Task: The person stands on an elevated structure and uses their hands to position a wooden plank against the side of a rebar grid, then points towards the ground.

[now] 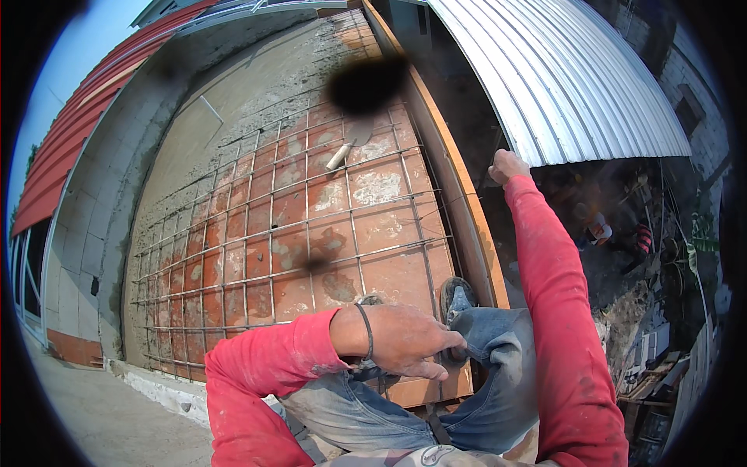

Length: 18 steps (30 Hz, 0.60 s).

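My left hand (405, 340), with a dark band at the wrist, rests over my bent legs in jeans (498, 338). Its fingers are partly stretched out and nothing shows in them. My right arm reaches forward past the wooden form board (459, 171). At its end, my right hand (510, 166) is closed like a fist by the near corner of the corrugated metal roof (576, 86); whatever it grips is hidden. A trowel (339, 156) with a pale handle lies on the steel rebar grid (272, 218), away from both hands.
Wet grey concrete (210, 101) covers the far and left part of the deck, bordered by a block wall (85, 226). Reddish form panels (327, 210) lie under the rebar. Beyond the board's right side is a drop; a person (597, 228) and debris (638, 335) are below.
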### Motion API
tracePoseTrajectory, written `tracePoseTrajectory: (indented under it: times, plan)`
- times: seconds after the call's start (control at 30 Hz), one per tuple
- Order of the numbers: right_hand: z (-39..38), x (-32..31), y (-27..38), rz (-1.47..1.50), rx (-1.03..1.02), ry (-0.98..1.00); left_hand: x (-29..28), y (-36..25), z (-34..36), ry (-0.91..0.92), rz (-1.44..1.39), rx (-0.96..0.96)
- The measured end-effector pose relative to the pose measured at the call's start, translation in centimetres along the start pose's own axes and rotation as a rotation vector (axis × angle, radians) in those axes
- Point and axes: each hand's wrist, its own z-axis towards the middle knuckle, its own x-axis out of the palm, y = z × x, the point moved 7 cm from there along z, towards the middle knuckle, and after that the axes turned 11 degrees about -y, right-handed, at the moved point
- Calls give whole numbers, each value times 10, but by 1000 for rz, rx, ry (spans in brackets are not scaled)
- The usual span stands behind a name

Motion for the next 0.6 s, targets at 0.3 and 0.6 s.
tracePoseTrajectory:
  times: [0.3, 0.6]
  plan:
    - [-1, 2, 1, 2, 7, 36, 2, 1, 1, -24, 10, 23]
    - [1, 1, 4, 5, -3, 11, -1, -1, -1, -1, 27, -5]
